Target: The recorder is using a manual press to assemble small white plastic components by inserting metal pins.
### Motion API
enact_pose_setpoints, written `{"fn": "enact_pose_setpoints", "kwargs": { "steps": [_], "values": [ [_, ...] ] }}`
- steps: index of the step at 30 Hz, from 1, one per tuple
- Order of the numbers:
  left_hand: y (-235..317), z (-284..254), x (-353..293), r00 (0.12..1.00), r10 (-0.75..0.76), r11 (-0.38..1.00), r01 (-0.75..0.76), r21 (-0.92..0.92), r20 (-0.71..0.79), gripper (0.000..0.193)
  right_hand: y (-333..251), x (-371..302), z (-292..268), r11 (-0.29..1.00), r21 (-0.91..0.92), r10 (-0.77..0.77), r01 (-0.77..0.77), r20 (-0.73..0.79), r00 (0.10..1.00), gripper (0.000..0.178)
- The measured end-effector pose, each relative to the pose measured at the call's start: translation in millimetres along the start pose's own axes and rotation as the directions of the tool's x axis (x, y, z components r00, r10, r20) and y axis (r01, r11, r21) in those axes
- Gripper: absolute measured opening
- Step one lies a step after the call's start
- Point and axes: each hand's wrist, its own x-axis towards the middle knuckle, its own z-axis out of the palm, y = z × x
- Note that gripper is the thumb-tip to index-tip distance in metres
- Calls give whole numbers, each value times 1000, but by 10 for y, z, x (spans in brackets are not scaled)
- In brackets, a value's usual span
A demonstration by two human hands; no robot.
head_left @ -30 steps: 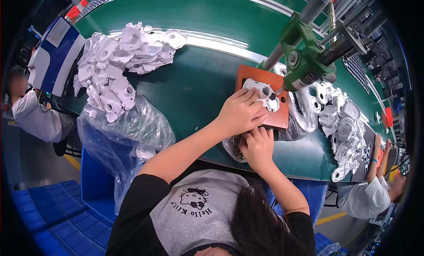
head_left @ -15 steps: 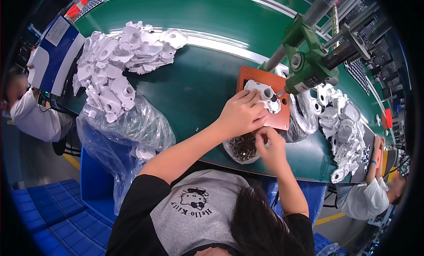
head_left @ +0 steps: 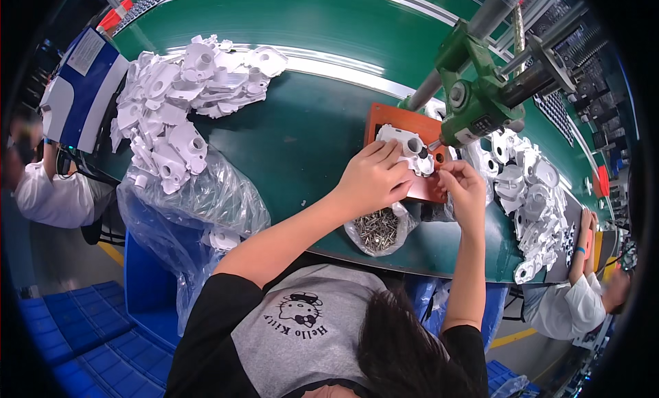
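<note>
Two bare hands worked at an orange fixture plate on the green belt. The left hand lay palm-down on a white plastic part seated on the plate, its fingers together and pressed on the part's near edge. The right hand was raised just beside the part's right end, thumb and forefinger pinched together; whether a screw lay between them could not be told. A green press tool on grey rods stood directly behind the plate, its tip close to the part. A clear bag of screws lay open on the belt just below the left hand, near the belt's front edge. One heap of white parts rested on the belt to the left, well apart from the plate, above a clear plastic bag hanging at the edge. A second heap of finished parts lay to the right of the plate. Other people's sleeves showed at the far left and lower right.
</note>
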Motion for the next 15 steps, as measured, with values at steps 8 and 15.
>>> {"fn": "enact_pose_setpoints", "kwargs": {
  "steps": [8, 15],
  "values": [
    [3, 13, -4, 1000, 0, 1000, 1, 3, -21, 19, 19, 342, 168, 903, -368, -265, 222, -70, 962, 12],
    [-11, 27, -2, 1000, -6, 1000, 6, 18, 5, 23, 64, 397, 195, 941, -316, -168, 123, -119, 979, 12]
  ]
}}
